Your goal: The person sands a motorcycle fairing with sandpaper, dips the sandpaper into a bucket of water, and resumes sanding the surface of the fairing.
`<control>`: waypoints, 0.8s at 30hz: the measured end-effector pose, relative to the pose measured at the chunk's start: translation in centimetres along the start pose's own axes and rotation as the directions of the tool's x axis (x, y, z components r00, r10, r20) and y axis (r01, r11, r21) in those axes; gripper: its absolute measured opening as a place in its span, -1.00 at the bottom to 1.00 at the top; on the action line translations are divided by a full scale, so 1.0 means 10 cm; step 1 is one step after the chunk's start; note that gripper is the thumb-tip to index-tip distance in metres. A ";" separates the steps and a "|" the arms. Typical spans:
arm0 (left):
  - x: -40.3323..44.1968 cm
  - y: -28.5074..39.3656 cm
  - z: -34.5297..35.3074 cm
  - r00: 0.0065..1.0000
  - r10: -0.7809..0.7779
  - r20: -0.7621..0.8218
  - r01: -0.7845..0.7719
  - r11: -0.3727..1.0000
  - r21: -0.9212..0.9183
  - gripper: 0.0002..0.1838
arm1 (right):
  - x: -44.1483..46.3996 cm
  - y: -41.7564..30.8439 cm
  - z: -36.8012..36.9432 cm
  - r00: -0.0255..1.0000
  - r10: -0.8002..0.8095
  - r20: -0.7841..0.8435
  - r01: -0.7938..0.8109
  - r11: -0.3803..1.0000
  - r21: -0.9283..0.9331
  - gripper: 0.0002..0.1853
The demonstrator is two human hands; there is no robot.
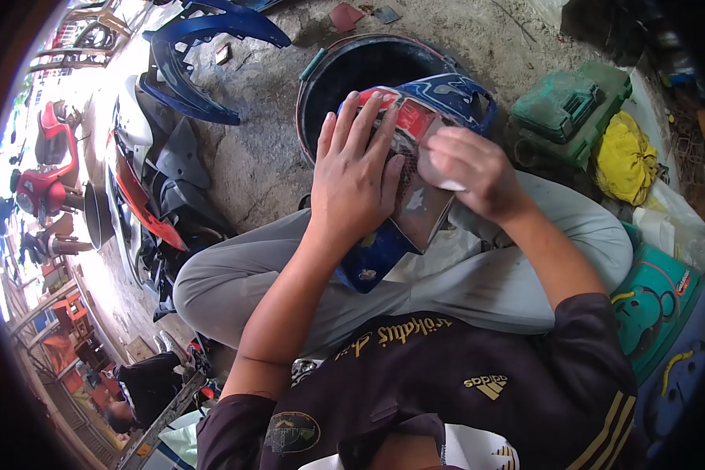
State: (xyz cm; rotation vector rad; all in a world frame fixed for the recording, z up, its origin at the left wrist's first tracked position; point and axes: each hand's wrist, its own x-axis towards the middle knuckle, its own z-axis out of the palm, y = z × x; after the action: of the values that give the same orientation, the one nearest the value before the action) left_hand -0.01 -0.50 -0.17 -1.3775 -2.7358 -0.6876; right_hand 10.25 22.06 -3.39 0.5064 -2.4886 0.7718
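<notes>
A blue panel [374, 254] with red and bare grey patches lies slanted over my lap, its upper end over a black bucket [321, 86]. My left hand [358, 168] lies flat on the panel, fingers spread and pointing up toward its red patch. On the panel's right side is my right hand [478, 172], its fingers bent together and blurred by motion. Beneath those fingers a pale sheet or pad [439, 174] shows, pressed against the panel.
A blue curved fairing [172, 70] lies at the upper left, with dark and orange body parts [153, 211] below it. Green cases [560, 106] and a yellow cloth [625, 157] are at the right. Another person [145, 388] is at the lower left.
</notes>
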 end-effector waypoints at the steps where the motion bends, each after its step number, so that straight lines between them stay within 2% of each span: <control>1: 0.00 0.00 -0.01 1.000 0.002 0.000 -0.002 1.000 0.004 -0.31 | -0.02 0.09 0.03 0.998 0.056 -0.029 -0.056 0.998 0.012 -0.71; 3: 0.02 0.03 -0.02 1.000 0.004 -0.004 -0.004 1.000 0.003 -0.31 | -0.03 0.26 0.03 0.983 0.169 -0.076 -0.167 0.985 0.035 -0.71; 4: 0.01 0.03 -0.01 1.000 0.004 -0.002 -0.004 1.000 0.006 -0.31 | -0.05 0.25 0.01 0.996 0.072 -0.045 -0.074 0.997 -0.038 -0.68; 5: 0.01 0.03 0.00 1.000 0.006 -0.005 -0.006 1.000 0.011 -0.31 | -0.08 0.12 0.04 0.998 0.046 -0.035 -0.044 0.998 0.034 -0.65; 7: 0.01 0.02 0.01 1.000 0.000 -0.007 0.000 1.000 0.017 -0.31 | -0.04 -0.02 0.04 0.998 -0.059 0.029 0.058 0.998 0.031 -0.62; 9: 0.01 0.03 0.01 1.000 -0.001 -0.006 0.001 1.000 0.010 -0.31 | -0.03 0.19 0.06 0.999 0.008 -0.034 -0.010 0.998 -0.062 -0.67; 10: -0.01 0.04 0.01 1.000 -0.002 -0.004 0.002 1.000 0.014 -0.31 | 0.00 0.28 0.04 0.994 0.098 -0.057 -0.101 0.993 -0.053 -0.70; 14: 0.01 0.04 0.00 1.000 -0.005 -0.001 0.005 1.000 0.004 -0.32 | -0.01 -0.09 0.06 0.999 -0.038 0.010 0.038 0.999 -0.027 -0.70; 17: 0.02 0.02 0.01 1.000 0.005 -0.007 -0.005 1.000 0.009 -0.33 | -0.04 0.32 0.07 0.989 0.122 -0.089 -0.128 0.990 -0.059 -0.74; 18: 0.02 0.03 0.01 1.000 0.007 -0.011 -0.007 1.000 0.011 -0.33 | -0.05 0.30 0.07 0.989 0.119 -0.084 -0.126 0.989 -0.076 -0.77; 21: 0.03 0.02 0.03 1.000 0.011 -0.020 -0.011 1.000 0.024 -0.33 | 0.05 -0.16 0.05 0.999 -0.048 -0.002 0.048 0.999 -0.023 -0.76; 22: 0.03 0.02 0.03 1.000 0.013 -0.019 -0.012 1.000 0.021 -0.34 | -0.02 -0.05 0.14 0.996 -0.047 -0.080 0.045 0.999 -0.020 -0.82; 24: 0.04 0.02 0.02 1.000 0.017 -0.020 -0.017 1.000 0.017 -0.34 | -0.01 0.23 0.07 0.992 0.096 -0.083 -0.097 0.995 -0.011 -0.83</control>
State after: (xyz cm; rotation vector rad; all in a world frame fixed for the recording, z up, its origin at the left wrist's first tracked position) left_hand -0.06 -0.02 -0.24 -1.3815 -2.7050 -0.6728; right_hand 8.97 23.49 -4.89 0.3439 -2.4554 0.7940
